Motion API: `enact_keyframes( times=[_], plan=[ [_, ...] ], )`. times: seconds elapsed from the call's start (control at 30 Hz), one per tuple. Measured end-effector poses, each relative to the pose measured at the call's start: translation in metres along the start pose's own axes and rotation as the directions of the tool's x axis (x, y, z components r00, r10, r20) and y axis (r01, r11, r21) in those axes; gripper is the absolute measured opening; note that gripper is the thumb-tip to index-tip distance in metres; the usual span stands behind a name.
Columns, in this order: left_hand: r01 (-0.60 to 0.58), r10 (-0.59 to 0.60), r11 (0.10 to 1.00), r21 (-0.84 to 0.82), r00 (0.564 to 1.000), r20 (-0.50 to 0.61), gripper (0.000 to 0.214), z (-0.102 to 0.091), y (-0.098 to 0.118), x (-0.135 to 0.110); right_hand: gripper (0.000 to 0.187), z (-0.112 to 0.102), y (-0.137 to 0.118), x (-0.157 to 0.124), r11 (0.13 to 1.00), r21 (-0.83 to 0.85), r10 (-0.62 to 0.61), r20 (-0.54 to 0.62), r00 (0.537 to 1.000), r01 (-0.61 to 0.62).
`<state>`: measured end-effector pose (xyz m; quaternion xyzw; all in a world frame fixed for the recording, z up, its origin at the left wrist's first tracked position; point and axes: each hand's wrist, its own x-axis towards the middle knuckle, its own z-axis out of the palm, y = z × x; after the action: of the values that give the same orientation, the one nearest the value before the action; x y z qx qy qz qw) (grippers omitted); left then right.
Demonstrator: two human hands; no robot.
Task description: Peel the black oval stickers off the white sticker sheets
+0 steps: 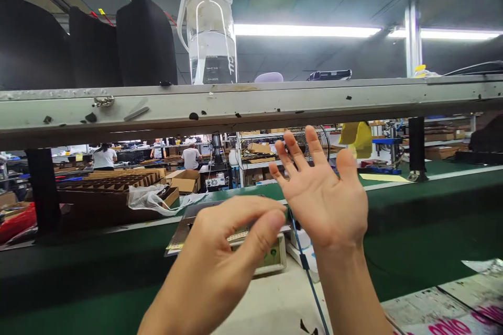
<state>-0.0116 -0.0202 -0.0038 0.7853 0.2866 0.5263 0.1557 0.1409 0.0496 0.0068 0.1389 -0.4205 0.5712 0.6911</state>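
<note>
On the far left, black pads [145,42] stand on the top shelf [251,99]. Under the shelf sit brown boxes [118,180] and a crumpled clear bag [151,199].

Next comes the left hand [220,267]. Its thumb and first finger are pinched together, close to a thin blue wire [310,277]. It looks like the pinch holds the top of the wire, but the fingers hide that spot, so I cannot tell for sure. The wire runs down toward the white table [275,303], just in front of a small beige box [271,259].

The wire looks very light, thin and bendy. It would flop and slip if held loosely. A soft pinch near its end seems the best place to hold it. A hard tug could hurt it.

Above, a clear water bottle [210,31] stands on the shelf. Its marks are too small to read.

The right hand [326,199] is open, fingers spread, palm facing us, holding nothing. The 2 hands are close but not touching.

At the far right lie sheets with pink letters [451,319], cut off and not readable.
</note>
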Motion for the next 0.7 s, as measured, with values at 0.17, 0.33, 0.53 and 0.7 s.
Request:
enact_keyframes(
  times=[0.17,0.33,0.53,0.7],
  plan=[
    [-0.118,0.135,0.974,0.194,0.988,-0.076,0.018,0.012,-0.008,0.005,0.051,0.010,0.007,-0.008,0.998,0.012,0.054,0.165,0.985,-0.057],
    [-0.064,0.049,0.979,0.192,0.995,0.083,0.014,0.009,-0.004,0.000,0.055,0.011,0.008,-0.010,0.997,0.004,0.071,0.249,0.966,-0.074],
    [-0.024,0.021,0.999,-0.032,0.997,-0.077,0.014,-0.006,-0.005,0.001,0.055,0.010,0.011,-0.010,0.995,0.018,0.082,0.335,0.939,-0.093],
    [-0.045,0.033,0.996,-0.073,0.987,-0.158,0.012,-0.001,-0.007,0.002,0.041,0.010,0.014,-0.013,0.994,-0.109,0.069,0.359,0.931,-0.032]
  ],
)
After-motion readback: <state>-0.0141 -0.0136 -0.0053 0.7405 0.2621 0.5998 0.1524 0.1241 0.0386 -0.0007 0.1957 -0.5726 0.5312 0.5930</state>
